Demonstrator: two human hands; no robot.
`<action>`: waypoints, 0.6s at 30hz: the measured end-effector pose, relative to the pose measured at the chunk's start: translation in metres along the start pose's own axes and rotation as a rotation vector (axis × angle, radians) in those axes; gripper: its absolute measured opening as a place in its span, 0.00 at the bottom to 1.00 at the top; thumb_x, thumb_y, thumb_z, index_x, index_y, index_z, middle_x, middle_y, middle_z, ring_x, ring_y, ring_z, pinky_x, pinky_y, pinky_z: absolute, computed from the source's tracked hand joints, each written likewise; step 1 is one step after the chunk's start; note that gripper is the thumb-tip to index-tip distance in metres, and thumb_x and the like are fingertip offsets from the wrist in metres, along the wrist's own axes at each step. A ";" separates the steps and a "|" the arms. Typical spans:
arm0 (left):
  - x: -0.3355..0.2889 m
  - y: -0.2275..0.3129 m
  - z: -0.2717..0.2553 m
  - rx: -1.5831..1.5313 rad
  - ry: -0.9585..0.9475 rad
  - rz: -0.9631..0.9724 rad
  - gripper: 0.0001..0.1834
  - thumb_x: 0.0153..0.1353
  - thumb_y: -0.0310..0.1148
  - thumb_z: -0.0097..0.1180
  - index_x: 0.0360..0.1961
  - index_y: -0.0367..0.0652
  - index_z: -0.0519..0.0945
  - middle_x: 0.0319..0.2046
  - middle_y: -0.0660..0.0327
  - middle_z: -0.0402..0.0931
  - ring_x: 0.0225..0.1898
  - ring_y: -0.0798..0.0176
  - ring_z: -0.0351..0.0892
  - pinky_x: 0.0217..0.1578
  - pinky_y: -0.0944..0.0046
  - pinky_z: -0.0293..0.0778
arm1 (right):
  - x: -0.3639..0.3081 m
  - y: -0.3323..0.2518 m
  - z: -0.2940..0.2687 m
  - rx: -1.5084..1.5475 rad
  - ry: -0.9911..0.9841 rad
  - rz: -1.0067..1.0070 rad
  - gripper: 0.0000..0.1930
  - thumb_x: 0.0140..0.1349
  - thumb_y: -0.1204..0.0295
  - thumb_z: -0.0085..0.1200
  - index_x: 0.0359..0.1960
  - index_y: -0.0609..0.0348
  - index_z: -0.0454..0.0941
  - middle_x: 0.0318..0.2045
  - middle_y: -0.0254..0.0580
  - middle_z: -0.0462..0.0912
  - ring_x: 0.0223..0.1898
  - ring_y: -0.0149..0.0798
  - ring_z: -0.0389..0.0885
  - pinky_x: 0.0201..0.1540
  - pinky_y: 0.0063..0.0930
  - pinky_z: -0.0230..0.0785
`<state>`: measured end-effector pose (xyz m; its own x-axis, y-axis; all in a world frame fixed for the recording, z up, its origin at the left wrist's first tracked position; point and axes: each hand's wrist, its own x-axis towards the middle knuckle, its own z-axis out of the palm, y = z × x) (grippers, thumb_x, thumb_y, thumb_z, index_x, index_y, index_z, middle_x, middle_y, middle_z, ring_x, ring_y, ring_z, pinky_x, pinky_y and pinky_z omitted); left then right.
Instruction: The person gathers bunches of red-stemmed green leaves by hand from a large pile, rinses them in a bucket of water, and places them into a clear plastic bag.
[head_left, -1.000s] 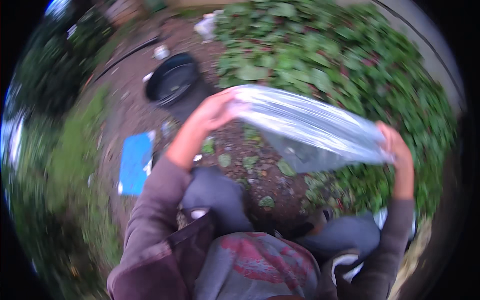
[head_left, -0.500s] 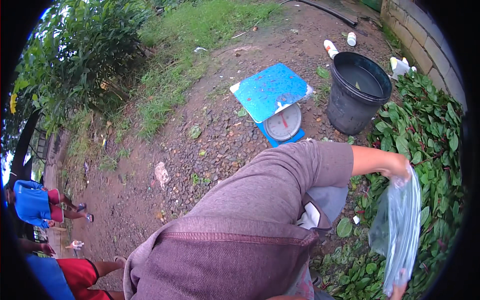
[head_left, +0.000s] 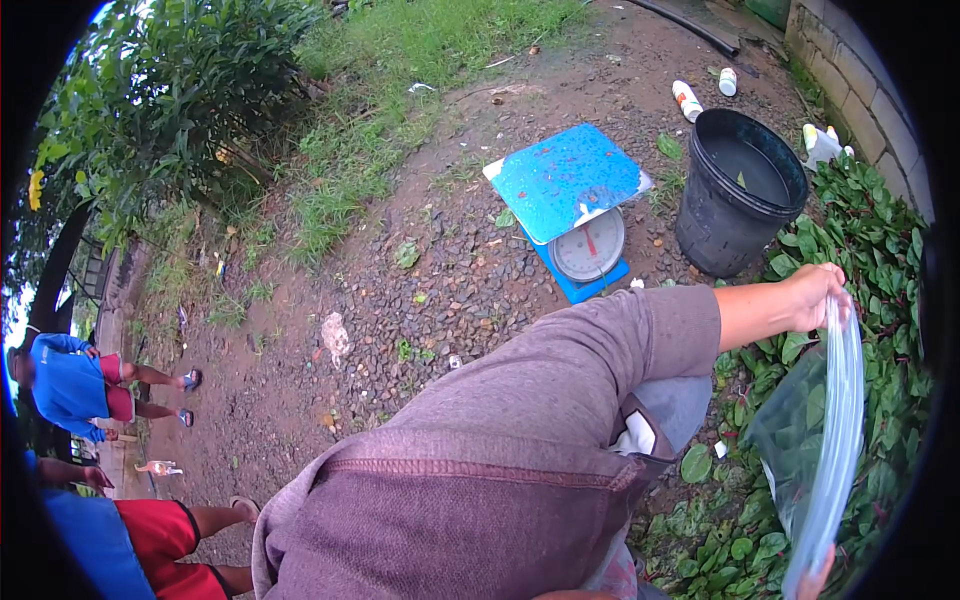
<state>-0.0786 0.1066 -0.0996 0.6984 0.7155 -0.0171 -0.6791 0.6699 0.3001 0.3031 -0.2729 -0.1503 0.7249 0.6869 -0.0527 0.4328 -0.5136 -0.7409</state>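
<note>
The left hand is clamped on the upper end of the clear plastic bag, below the black bucket. The right hand, apart from the left, touches the bag's lower end; mostly hidden, its grip cannot be determined. Leafy greens spread below and right of the bucket. The blue scale stands just left of it; a white bottle lies above it.

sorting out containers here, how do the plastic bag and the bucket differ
The plastic bag is clear; the bucket is black. The bag is gripped by the left hand; the bucket stands on the ground. The bag looks thin and pliable, the bucket rigid. Both are near green leaves.
</note>
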 end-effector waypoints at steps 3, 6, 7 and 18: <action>0.006 -0.022 -0.005 0.237 -0.147 -0.114 0.08 0.50 0.21 0.44 0.33 0.43 0.67 0.23 0.57 0.69 0.20 0.62 0.70 0.26 0.54 0.75 | 0.016 0.015 0.003 -0.105 0.001 0.013 0.22 0.60 0.68 0.49 0.55 0.62 0.67 0.48 0.51 0.72 0.48 0.46 0.70 0.51 0.38 0.63; 0.001 -0.047 -0.014 1.302 -0.603 -0.116 0.17 0.48 0.35 0.57 0.39 0.40 0.73 0.25 0.57 0.73 0.25 0.60 0.74 0.27 0.59 0.73 | 0.024 0.023 -0.017 -0.307 0.053 -0.033 0.21 0.60 0.67 0.49 0.54 0.62 0.68 0.47 0.52 0.73 0.48 0.47 0.70 0.51 0.38 0.62; -0.014 -0.057 -0.016 1.713 -0.779 0.162 0.23 0.47 0.40 0.60 0.42 0.39 0.74 0.25 0.58 0.75 0.27 0.60 0.76 0.26 0.61 0.72 | 0.013 0.020 -0.027 -0.347 0.097 -0.096 0.20 0.60 0.67 0.49 0.53 0.62 0.69 0.47 0.52 0.73 0.48 0.47 0.70 0.51 0.39 0.62; -0.004 -0.029 -0.020 0.682 -0.092 -0.512 0.07 0.56 0.24 0.51 0.33 0.30 0.75 0.29 0.49 0.76 0.30 0.57 0.78 0.31 0.61 0.76 | -0.009 -0.011 0.024 0.320 0.083 0.117 0.22 0.63 0.63 0.45 0.54 0.64 0.67 0.53 0.52 0.69 0.52 0.46 0.68 0.56 0.40 0.60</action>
<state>-0.0664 0.0881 -0.1275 0.9174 0.3188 -0.2382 -0.0115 0.6195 0.7849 0.2791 -0.2612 -0.1578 0.8063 0.5822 -0.1047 0.1638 -0.3899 -0.9062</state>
